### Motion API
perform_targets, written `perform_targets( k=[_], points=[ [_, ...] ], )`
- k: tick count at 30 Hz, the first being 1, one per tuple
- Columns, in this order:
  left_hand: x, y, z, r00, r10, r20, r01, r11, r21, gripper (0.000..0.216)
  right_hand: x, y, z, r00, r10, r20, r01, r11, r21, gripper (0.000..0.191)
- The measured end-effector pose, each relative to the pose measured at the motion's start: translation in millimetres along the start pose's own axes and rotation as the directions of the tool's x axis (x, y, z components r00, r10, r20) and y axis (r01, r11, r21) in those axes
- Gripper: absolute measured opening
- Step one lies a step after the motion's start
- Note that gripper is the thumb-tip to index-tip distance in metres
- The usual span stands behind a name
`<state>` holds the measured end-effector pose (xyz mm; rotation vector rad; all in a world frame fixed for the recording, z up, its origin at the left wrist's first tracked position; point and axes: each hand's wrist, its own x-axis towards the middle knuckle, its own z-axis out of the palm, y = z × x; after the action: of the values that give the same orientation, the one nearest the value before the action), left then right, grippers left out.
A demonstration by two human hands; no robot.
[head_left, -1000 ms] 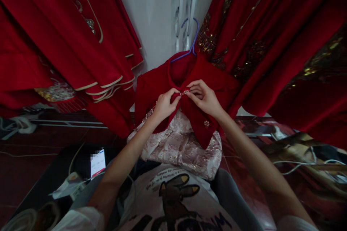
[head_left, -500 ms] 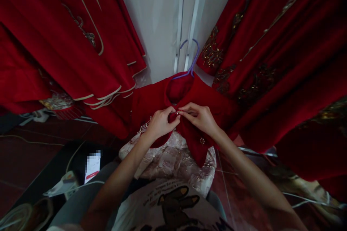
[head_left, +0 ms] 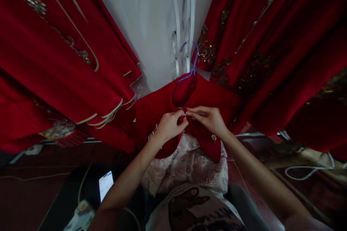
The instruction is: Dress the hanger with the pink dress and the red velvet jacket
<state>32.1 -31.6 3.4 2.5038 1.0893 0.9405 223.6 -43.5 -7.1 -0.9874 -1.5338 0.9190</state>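
Observation:
A small red velvet jacket (head_left: 151, 106) hangs on a purple hanger (head_left: 189, 70) in front of me. My left hand (head_left: 169, 127) and my right hand (head_left: 208, 119) meet at its front opening just below the collar. Both pinch the two edges of the jacket around a small beaded button (head_left: 185, 114). A second beaded button (head_left: 214, 137) shows lower on the right flap. A beaded trim (head_left: 152, 133) runs along the left edge. Under the jacket a pale pink brocade garment (head_left: 187, 164) lies on my lap.
Long red embroidered robes hang at the left (head_left: 54, 61) and the right (head_left: 271, 43). A white wall with a white rack (head_left: 183, 43) stands behind. A lit phone (head_left: 105, 184) and a white device (head_left: 81, 216) lie at the lower left. White cables (head_left: 306, 171) lie on the dark floor at the right.
My hands have stayed pinched at the same spot on the jacket's front. My head has shifted, so the view has moved slightly.

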Motion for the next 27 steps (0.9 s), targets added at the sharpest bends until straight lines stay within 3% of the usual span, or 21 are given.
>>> perform_targets(
  k=[8, 15, 20, 27],
  points=[
    [20.3, -8.0, -18.9, 0.948, 0.187, 0.258, -0.221, 0.969, 0.111, 0.011, -14.0, 5.8, 10.4, 0.986, 0.061, -0.152, -0.061, 0.998, 0.004, 0.027],
    [27.2, -6.2, -23.8, 0.893, 0.270, 0.361, -0.349, 0.921, 0.173, 0.015, -19.3, 6.3, 11.9, 0.981, 0.026, -0.191, -0.027, 1.000, -0.004, 0.025],
    [25.0, -6.2, -23.9, 0.886, 0.301, 0.354, -0.389, 0.897, 0.210, 0.014, -18.8, 7.4, 11.1, 0.984, -0.009, -0.176, 0.012, 1.000, 0.020, 0.024],
    [3.4, -1.0, -14.4, 0.962, 0.210, 0.175, -0.235, 0.962, 0.135, 0.008, -27.8, 0.7, 16.7, 0.990, 0.026, -0.136, 0.003, 0.979, 0.206, 0.033]
  ],
)
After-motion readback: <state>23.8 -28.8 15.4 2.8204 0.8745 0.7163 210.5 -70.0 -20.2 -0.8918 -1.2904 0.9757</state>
